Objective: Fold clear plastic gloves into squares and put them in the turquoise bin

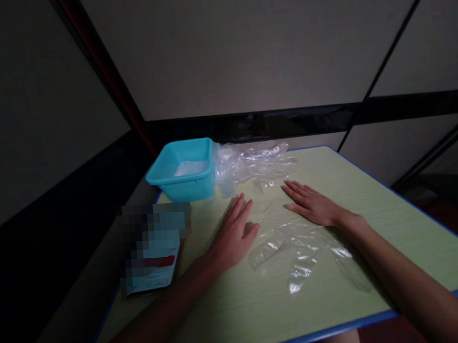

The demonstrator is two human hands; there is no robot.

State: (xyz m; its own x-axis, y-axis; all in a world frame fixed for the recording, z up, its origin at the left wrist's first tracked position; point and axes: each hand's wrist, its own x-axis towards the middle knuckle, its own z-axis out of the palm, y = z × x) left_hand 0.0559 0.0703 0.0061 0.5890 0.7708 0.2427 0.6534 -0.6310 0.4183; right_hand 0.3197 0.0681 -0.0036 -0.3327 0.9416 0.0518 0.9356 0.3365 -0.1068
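Observation:
A thin, clear plastic disposable glove (pixel 301 244) is spread on the table between my hands, its finger-like strips pointing toward me. My left hand (pixel 235 236) lies to its left, fingers stretched out and thumb apart. On the far right side, my right hand (pixel 312 202) rests flat with its fingers extended, by the sheet's upper edge. Neither hand grips anything. Behind them is a crumpled heap of similar clear plastic gloves (pixel 251 162), touching or close against a turquoise plastic basin (pixel 181 187). The glove's exact outline is hard to see against the tabletop.
Left of my left arm lies a flat pack or booklet (pixel 158 279), mostly blurred out. Something whitish (pixel 190 167) sits inside the basin. The pale green table (pixel 396 233) has a blue edge, and light wall panels (pixel 245 51) rise behind it.

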